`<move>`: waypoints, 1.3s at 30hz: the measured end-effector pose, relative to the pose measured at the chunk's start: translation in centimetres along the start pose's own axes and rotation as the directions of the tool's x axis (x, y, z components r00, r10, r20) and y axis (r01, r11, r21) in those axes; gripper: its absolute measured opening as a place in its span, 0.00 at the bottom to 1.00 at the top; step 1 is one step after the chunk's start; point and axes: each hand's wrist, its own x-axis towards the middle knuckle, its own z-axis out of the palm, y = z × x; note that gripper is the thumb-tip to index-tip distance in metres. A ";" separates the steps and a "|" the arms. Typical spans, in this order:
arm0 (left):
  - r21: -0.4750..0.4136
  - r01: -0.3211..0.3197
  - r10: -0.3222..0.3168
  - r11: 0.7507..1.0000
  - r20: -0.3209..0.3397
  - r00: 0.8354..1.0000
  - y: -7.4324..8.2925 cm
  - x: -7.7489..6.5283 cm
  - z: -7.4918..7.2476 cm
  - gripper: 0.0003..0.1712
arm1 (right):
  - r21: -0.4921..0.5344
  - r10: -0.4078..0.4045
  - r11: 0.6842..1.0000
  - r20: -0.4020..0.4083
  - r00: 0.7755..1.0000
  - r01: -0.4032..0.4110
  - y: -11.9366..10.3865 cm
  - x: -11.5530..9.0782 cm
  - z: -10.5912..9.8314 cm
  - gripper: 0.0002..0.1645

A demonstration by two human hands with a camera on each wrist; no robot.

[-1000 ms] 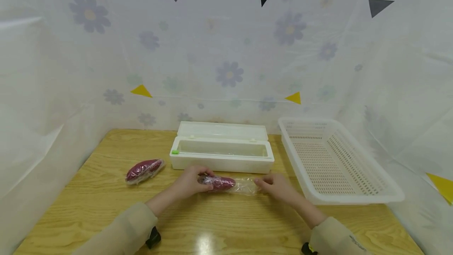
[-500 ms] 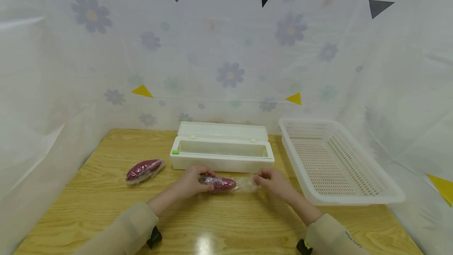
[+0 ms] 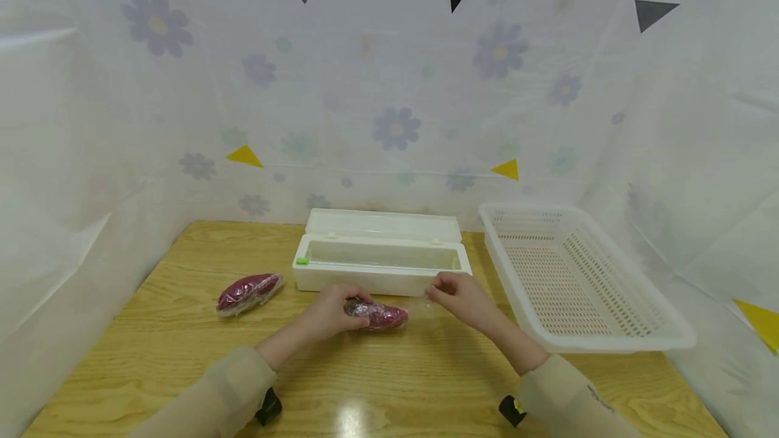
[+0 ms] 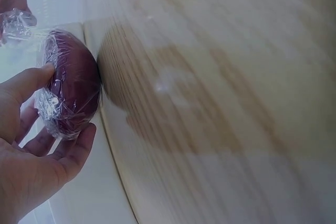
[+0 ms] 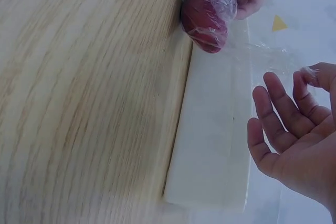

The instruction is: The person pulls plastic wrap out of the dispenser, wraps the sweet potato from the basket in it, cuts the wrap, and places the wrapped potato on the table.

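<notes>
A purple-red sweet potato (image 3: 386, 316), partly covered in cling film, lies on the table in front of a white box. My left hand (image 3: 335, 311) grips its left end with thumb and fingers, as the left wrist view also shows. Beyond its right end, my right hand (image 3: 462, 297) pinches the loose end of the clear cling film (image 5: 268, 55) between thumb and index finger. The other fingers of that hand are spread in the right wrist view. The film stretches from the sweet potato to the pinch, raised off the table. A second wrapped sweet potato (image 3: 248, 294) lies to the left.
The long white cling film box (image 3: 383, 281) stands behind the hands, its lid (image 3: 383, 224) raised and a green slider (image 3: 301, 261) at its left end. A white perforated basket (image 3: 615, 342) is at the right. Patterned sheeting closes off the back and sides.
My right hand has risen and moved slightly left and away from me, lifting the film end off the table towards the sweet potato. My left hand has kept its grip almost in place.
</notes>
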 end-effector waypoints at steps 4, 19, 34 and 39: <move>-0.008 -0.013 0.013 1.000 -0.001 1.000 0.1 0.2 0.2 0.14 | 0.011 -0.004 1.000 -0.002 1.000 0.005 -0.7 0.4 0.2 0.10; -0.028 0.017 -0.017 0.999 0.005 1.000 0.4 1.4 1.1 0.16 | 0.113 0.010 0.994 -0.026 1.000 -0.007 -1.7 1.1 2.4 0.08; -0.036 -0.068 0.070 0.997 0.043 0.997 -0.1 1.3 1.0 0.21 | 0.095 -0.140 0.985 -0.068 0.988 0.146 -0.7 0.6 4.7 0.09; -0.040 -0.077 0.079 0.996 0.052 0.996 -0.3 1.3 0.9 0.21 | 0.084 -0.198 0.976 -0.060 0.978 0.203 0.0 0.6 4.9 0.12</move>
